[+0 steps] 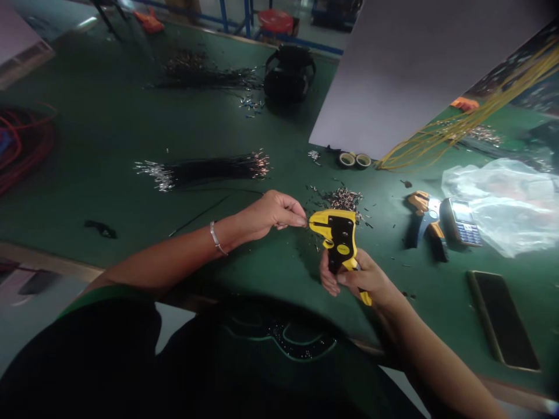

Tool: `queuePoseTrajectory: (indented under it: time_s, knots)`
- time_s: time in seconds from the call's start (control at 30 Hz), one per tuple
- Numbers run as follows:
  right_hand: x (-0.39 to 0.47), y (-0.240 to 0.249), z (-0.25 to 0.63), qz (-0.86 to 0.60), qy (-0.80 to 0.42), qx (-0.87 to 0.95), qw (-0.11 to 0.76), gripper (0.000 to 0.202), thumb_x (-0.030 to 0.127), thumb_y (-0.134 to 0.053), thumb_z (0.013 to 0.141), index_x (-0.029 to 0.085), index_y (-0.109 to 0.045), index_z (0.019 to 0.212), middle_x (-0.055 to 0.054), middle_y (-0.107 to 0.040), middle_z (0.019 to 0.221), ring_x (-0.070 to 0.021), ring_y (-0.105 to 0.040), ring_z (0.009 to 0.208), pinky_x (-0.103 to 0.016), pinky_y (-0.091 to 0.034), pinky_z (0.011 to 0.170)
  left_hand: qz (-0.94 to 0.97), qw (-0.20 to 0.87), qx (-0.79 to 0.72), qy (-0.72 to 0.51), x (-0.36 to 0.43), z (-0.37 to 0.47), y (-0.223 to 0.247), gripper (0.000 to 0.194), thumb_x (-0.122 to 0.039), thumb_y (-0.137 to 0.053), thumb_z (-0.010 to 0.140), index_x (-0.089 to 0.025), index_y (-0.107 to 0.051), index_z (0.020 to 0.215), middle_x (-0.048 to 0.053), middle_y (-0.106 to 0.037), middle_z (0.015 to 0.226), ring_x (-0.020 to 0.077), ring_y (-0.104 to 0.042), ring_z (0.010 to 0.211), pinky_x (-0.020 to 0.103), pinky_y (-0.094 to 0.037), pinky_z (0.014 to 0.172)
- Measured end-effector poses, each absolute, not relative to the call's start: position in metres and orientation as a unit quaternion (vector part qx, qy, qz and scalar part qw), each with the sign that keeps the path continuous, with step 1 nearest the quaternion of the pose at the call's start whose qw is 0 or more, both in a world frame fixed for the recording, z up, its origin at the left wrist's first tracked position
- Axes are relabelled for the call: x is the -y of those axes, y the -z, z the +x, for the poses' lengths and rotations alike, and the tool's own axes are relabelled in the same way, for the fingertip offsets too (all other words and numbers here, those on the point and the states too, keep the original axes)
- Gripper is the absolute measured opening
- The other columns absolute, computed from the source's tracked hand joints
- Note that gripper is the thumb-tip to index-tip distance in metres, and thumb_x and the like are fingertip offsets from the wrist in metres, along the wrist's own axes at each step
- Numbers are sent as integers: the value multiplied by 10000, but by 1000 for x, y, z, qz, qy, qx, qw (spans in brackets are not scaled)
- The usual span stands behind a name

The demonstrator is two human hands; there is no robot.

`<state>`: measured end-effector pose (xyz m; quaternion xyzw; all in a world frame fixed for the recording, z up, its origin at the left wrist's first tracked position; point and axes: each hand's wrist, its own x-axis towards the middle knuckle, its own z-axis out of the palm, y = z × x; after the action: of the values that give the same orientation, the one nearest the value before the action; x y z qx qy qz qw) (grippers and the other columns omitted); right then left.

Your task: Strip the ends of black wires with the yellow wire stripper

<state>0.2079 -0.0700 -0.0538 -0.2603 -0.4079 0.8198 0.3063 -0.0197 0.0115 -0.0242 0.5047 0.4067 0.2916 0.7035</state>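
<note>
My left hand [283, 210] is closed in a pinch on a thin black wire [200, 214], whose tail shows behind my forearm on the green table. Its fingertips are right at the jaws of a yellow and black wire stripper [341, 235]. My right hand [360, 273] is wrapped round the stripper's handles, the jaws pointing left toward my left fingertips. The wire's end at the jaws is too small to make out. Just behind the stripper lies a pile of small cut wire ends [345, 198]. A bundle of black wires [209, 168] lies beyond my left hand.
To the right are an orange and black hand tool [424, 215], a keypad phone [463, 222], a clear plastic bag [506, 198] and a smartphone [504, 320]. Tape rolls [354, 160] sit beside a grey panel [384, 75]. Yellow wires [471, 119] hang at right; red cables [21, 142] lie left.
</note>
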Motion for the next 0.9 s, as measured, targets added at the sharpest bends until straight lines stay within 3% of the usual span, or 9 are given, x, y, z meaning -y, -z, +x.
queuePoseTrajectory:
  time_s: [0.9]
  knots:
    - [84, 61, 199, -399, -755, 404, 328, 169, 151, -685, 652, 161, -560, 766, 35, -506, 599, -82, -443, 434, -237, -348, 396, 552, 675, -392, -293, -22, -21, 46, 28, -127, -686, 626, -126, -695, 653, -17, -550, 525, 37, -367, 445, 208, -223, 433]
